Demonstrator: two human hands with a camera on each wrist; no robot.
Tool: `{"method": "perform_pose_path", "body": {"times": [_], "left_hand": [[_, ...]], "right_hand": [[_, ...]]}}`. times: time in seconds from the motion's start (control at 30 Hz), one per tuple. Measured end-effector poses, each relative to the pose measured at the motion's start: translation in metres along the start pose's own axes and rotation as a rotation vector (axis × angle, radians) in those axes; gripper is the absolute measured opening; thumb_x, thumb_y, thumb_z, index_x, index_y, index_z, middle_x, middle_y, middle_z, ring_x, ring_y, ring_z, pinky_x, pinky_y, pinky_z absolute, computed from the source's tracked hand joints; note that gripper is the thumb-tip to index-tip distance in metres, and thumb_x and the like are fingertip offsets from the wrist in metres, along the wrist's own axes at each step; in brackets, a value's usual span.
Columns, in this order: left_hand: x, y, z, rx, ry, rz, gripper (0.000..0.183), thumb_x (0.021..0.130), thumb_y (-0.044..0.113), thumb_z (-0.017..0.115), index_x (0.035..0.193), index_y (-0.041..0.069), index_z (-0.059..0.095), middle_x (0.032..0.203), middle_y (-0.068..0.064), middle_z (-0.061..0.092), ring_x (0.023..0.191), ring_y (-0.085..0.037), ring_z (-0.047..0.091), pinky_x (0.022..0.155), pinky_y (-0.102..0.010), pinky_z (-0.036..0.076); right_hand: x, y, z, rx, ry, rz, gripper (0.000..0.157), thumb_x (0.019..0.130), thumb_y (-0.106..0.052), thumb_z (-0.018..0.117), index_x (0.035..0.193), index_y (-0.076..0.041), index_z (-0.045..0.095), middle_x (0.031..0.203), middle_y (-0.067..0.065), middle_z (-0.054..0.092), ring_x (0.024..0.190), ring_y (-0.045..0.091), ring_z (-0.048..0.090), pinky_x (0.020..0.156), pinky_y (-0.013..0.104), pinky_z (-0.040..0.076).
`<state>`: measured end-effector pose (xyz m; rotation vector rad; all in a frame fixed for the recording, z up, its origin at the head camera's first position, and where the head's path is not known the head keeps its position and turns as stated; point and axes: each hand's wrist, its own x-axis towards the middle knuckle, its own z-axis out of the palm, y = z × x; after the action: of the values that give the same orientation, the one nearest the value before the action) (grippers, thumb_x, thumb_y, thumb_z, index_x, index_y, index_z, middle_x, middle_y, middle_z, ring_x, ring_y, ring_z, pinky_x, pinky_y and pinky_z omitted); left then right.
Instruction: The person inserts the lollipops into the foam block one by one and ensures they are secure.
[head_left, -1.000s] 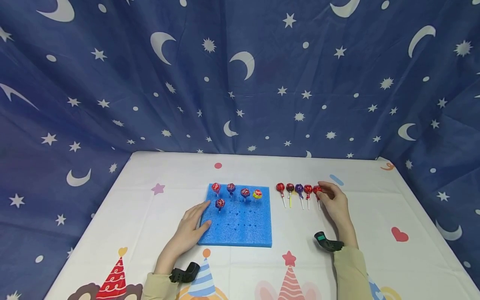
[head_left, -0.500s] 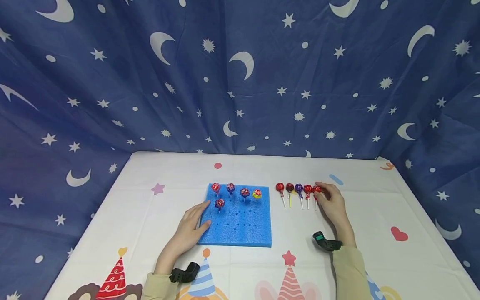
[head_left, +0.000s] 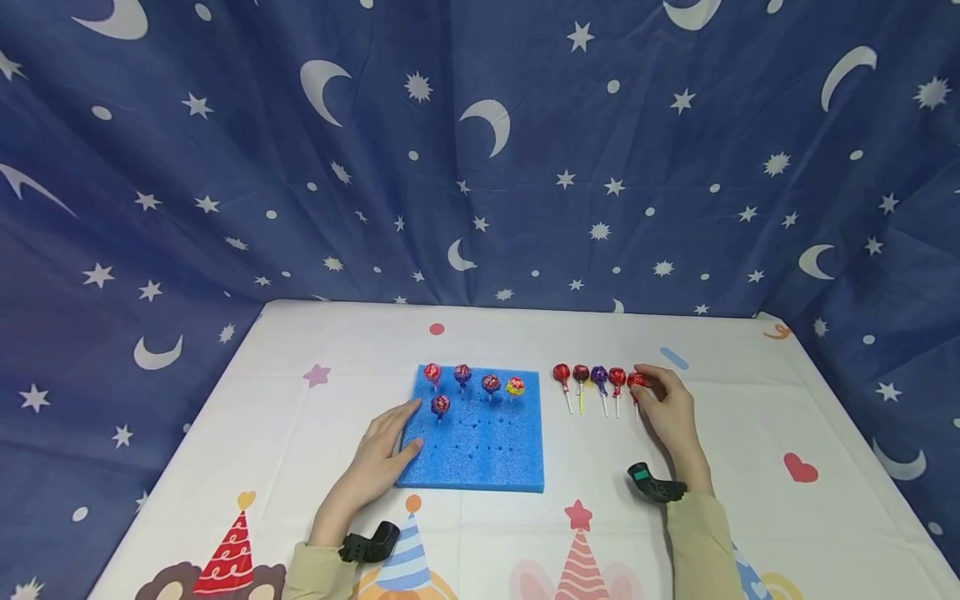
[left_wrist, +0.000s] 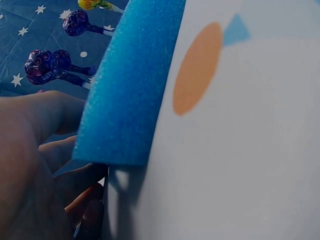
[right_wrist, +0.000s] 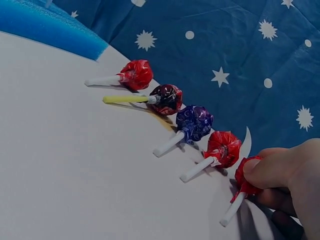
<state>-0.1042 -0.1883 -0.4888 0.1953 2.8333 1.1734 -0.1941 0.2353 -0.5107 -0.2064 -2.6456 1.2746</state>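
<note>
My left hand (head_left: 377, 457) rests on the left edge of a blue foam board (head_left: 480, 471) with holes, fingers fairly straight and thumb on its top. Several wrapped lollipops stand upright in the board, among them a yellow one (head_left: 515, 387) and a dark one (head_left: 440, 407) in front of the rear row. To the right, my right hand (head_left: 670, 412) pinches the wrapped head of a red lollipop (right_wrist: 247, 177) between thumb and fingers. It is the rightmost of a row lying on the cloth. Beside it lie another red lollipop (right_wrist: 223, 149) and a purple one (right_wrist: 194, 123).
Left in that row are a dark red lollipop (right_wrist: 167, 99) with a yellow stick and a red one (right_wrist: 137, 75). A white patterned cloth (head_left: 787, 400) covers the table. Behind it hangs a blue curtain (head_left: 540, 250) with moons and stars.
The red lollipop in my right hand has turned slightly, its stick end swinging left and then partly back right. My left hand and the foam board have stayed in place.
</note>
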Motion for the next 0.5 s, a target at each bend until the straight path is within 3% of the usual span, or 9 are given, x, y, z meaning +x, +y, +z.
{"method": "perform_pose_path", "body": {"times": [0.3,0.5], "left_hand": [[0.000,0.000,0.000,0.006,0.005,0.016,0.059,0.096,0.020,0.055,0.150,0.014,0.033,0.154,-0.014,0.035,0.144,-0.037,0.024,0.112,-0.068,0.023],[-0.001,0.000,-0.001,0.011,0.008,0.013,0.059,0.096,0.020,0.056,0.150,0.014,0.033,0.154,-0.014,0.036,0.144,-0.038,0.024,0.111,-0.068,0.023]], "right_hand": [[-0.005,-0.009,-0.004,0.004,0.045,-0.029,0.032,0.092,-0.008,0.061,0.125,-0.007,0.060,0.124,0.013,0.054,0.114,0.029,0.055,0.104,0.046,0.046],[-0.009,-0.022,-0.014,0.072,0.079,-0.067,0.031,0.089,-0.007,0.065,0.120,-0.006,0.062,0.119,0.011,0.056,0.107,0.018,0.056,0.088,0.006,0.045]]}}
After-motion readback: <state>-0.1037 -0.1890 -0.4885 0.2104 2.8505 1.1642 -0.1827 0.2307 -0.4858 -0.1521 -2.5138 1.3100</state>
